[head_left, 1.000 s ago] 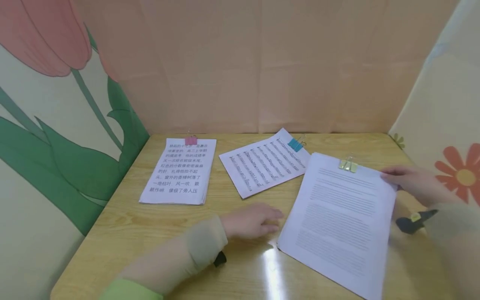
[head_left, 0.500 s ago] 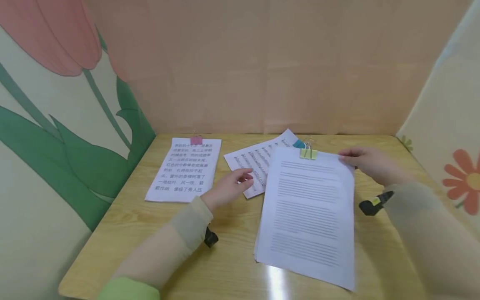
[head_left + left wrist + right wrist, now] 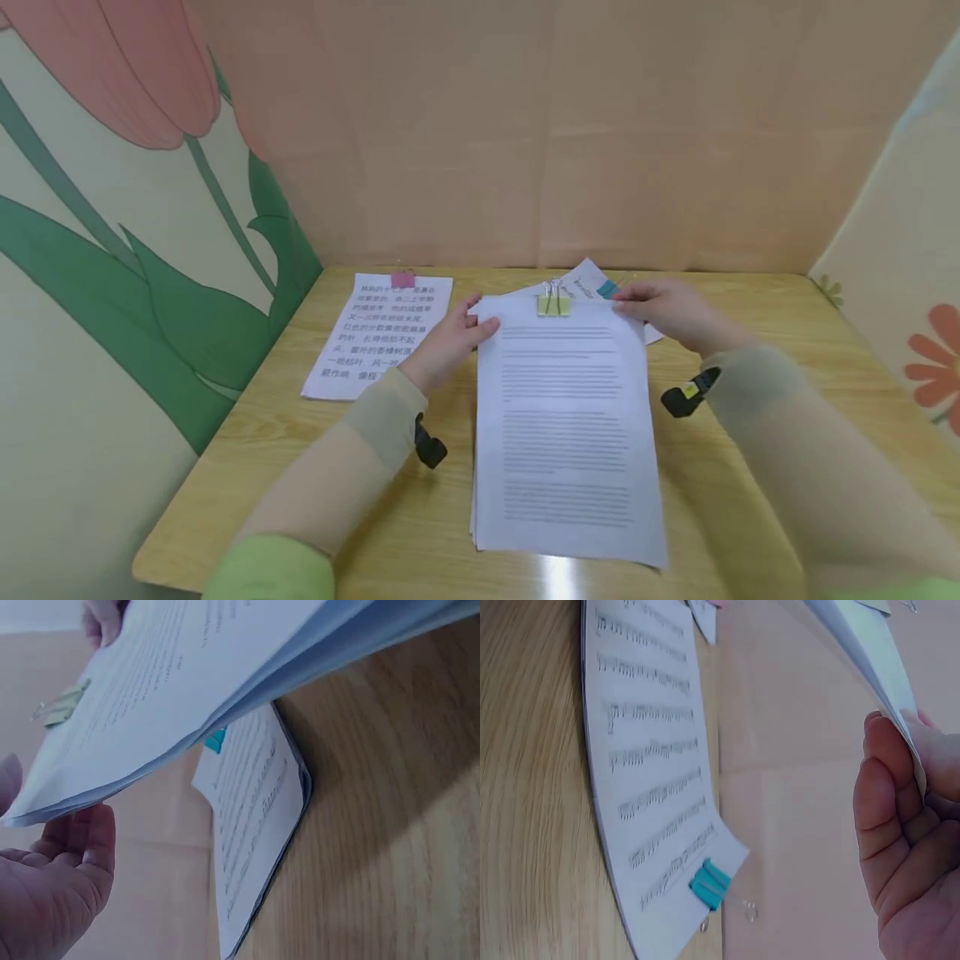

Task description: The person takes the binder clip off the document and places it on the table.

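Observation:
A thick stack of printed paper (image 3: 566,467) hangs over the table in the head view, a yellow binder clip (image 3: 553,306) on its top edge. My left hand (image 3: 450,346) holds its top left corner, thumb above and fingers under the sheets. At the top right corner my right hand (image 3: 675,312) pinches the stack between thumb and fingers, as the right wrist view shows of that hand (image 3: 911,825). Behind the stack, partly covered by it in the head view, lies sheet music (image 3: 645,750) with a teal binder clip (image 3: 709,885).
On the left of the wooden table (image 3: 247,475) lies another stack of text pages (image 3: 360,333) with a pink binder clip (image 3: 402,279). My left arm overlaps its lower corner. A plain backdrop (image 3: 525,142) closes off the far edge, with flower-printed walls on both sides.
The yellow-clipped stack has moved left in my right hand and straightened, now overlapping the sheet music. My left hand, at first apart from it, has come up and taken its top left corner.

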Tool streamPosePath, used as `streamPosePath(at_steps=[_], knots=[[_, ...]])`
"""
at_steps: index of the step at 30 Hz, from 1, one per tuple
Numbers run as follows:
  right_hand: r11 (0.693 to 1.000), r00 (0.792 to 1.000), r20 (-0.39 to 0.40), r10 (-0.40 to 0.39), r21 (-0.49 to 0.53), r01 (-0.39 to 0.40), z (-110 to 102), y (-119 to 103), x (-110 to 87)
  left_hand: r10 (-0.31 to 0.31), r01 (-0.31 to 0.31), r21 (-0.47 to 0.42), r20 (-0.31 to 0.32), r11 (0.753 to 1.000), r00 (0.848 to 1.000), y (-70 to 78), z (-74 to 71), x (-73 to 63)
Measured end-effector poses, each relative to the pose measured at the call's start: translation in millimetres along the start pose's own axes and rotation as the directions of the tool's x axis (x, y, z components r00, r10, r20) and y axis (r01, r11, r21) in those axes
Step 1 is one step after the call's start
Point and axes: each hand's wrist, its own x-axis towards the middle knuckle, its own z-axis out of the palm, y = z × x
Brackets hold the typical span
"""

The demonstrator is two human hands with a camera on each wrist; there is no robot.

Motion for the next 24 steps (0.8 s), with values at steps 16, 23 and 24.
streamPosePath(at_steps=[16,23,24], knots=[[0.997,0.997,-0.034,-0.065,0.028,0.066,11,-20,6.3,-0.064,0.067,0.102,-0.034,0.993,0.997,7.7,-8.7,3.1],[0.996,0.997,-0.011,-0.081,0.027,0.081,10,-23,5.1,-0.049,0.055,0.088,-0.062,0.995,0.997,7.7,-5.4,3.6],[0.997,0.997,-0.007,-0.079,0.019,0.079,9,-23,5.0,-0.05,0.057,0.092,-0.072,0.994,0.996,7.8,-5.0,3.3]])
